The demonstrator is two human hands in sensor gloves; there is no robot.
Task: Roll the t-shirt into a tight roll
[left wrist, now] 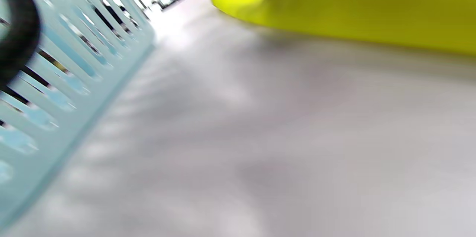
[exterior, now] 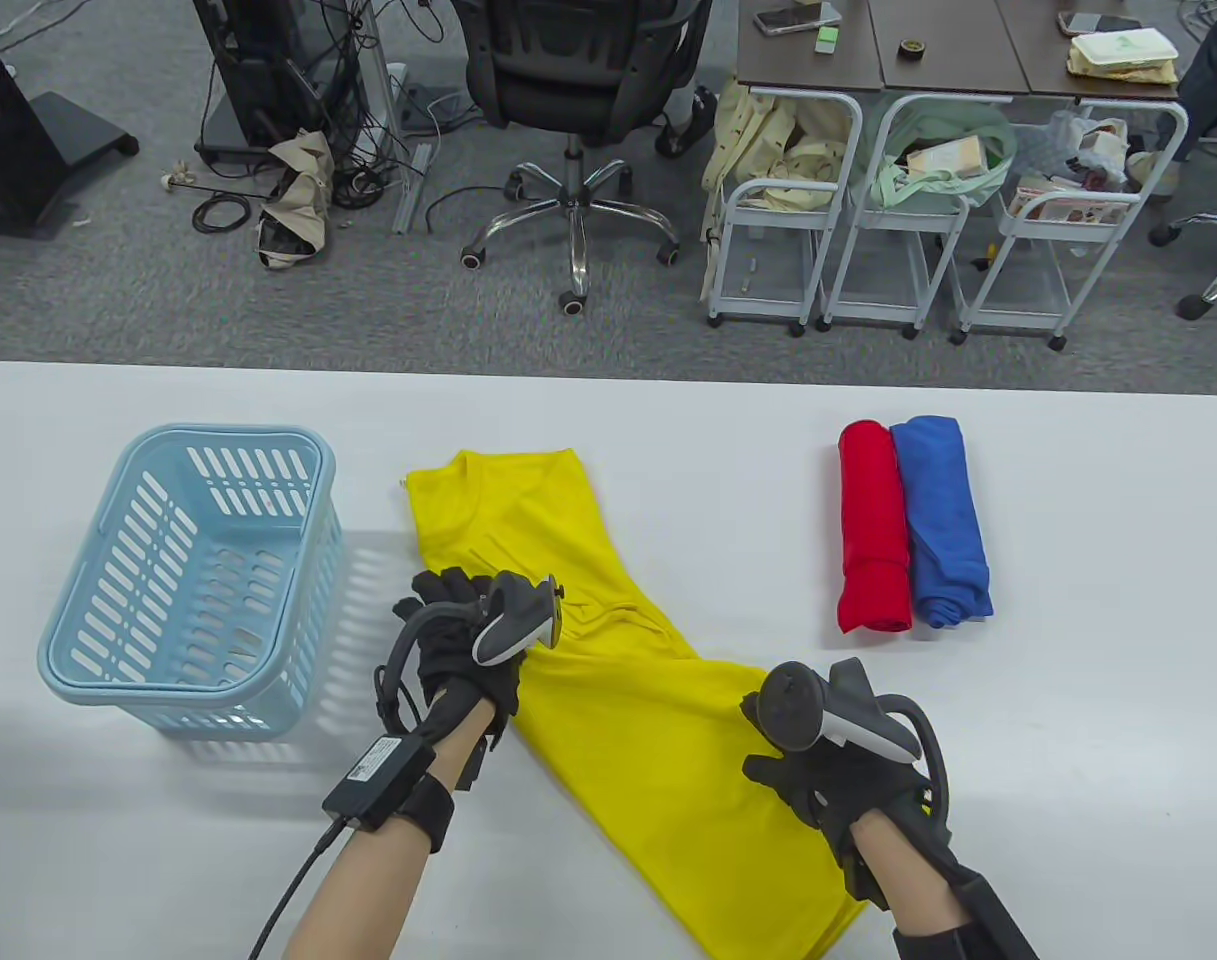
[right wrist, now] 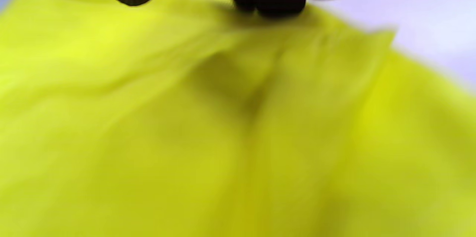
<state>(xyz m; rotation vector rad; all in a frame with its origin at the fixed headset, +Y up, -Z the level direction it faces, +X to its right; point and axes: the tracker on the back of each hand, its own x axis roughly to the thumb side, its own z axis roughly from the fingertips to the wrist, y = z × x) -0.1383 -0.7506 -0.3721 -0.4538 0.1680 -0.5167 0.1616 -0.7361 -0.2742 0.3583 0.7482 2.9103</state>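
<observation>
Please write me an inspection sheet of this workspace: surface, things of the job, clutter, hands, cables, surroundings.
Surface: white table.
Job's things: folded yellow cotton t-shirt lying diagonally, not yet rolled.
Clutter: light-blue slotted plastic basket, left; rolled red shirt touching rolled blue shirt, right.
Grippers: left hand on the shirt's left edge; right hand on its lower right; grip unclear.
Cables: black lead at the left wrist.
Surroundings: black office chair, white trolleys, carpet.
</observation>
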